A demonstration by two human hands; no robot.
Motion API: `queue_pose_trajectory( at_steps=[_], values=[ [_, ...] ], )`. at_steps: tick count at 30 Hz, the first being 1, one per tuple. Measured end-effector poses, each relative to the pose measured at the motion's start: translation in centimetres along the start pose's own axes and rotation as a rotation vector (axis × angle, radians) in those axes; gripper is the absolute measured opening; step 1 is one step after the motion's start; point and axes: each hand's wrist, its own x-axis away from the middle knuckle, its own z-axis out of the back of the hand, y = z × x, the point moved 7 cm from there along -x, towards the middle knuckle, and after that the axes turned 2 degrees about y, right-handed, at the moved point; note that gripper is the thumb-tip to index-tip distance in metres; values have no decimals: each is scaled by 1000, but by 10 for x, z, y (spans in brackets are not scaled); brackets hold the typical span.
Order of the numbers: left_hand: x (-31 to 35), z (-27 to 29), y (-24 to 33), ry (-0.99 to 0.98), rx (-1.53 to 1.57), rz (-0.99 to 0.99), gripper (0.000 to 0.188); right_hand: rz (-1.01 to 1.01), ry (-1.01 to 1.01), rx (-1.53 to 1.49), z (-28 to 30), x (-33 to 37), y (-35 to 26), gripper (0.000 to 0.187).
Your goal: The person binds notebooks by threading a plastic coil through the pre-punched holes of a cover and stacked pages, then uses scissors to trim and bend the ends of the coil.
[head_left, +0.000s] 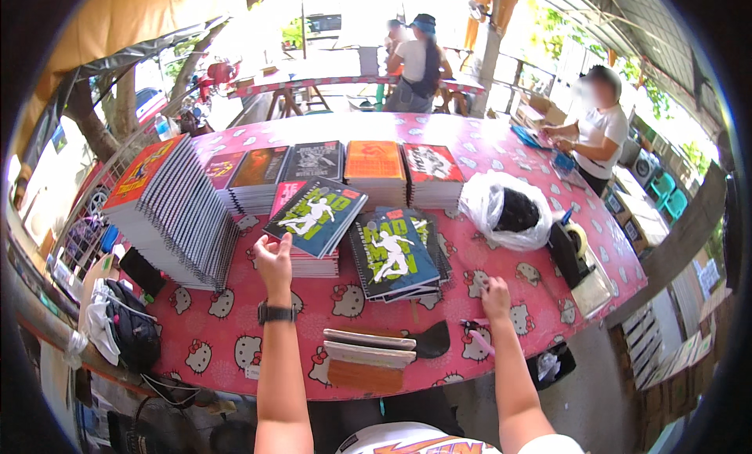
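Head cam caught the left hand right at the near-left corner of a spiral notebook, fingers half curled, though I couldn't tell if they actually gripped it. Pretty loud cover: slate blue, lime-green lettering, white leaping figure, small red patch. It lay askew atop a pink-covered stack, with matching notebooks just to the right. Right hand was over the pink table, fingers bent inward; couldn't tell if they held anything.
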Motion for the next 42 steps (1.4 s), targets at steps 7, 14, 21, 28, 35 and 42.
queue_pose_trajectory(
  at_steps=[7, 14, 21, 28, 35, 42],
  values=[
    [-35, -4, -27, 21, -282, 41, 56, 23, 346, -257, 95, 3, -24, 18],
    [-51, -4, -27, -25, 81, 93, 35, -186, -97, -1167, 88, 25, -77, 25],
    [17, 31, 97, -235, 686, -109, 37, -373, -354, -1290, 63, 67, -115, 29],
    [115, 65, 124, -588, 1001, 45, 37, -127, -377, -1252, 76, 92, -157, 17],
    [137, 56, 110, -734, 926, 0, 31, 4, -372, -997, 59, 118, -140, 14],
    [126, 61, 57, -701, 704, 57, 22, 127, -565, -1069, 29, 154, -146, 23]
  ],
)
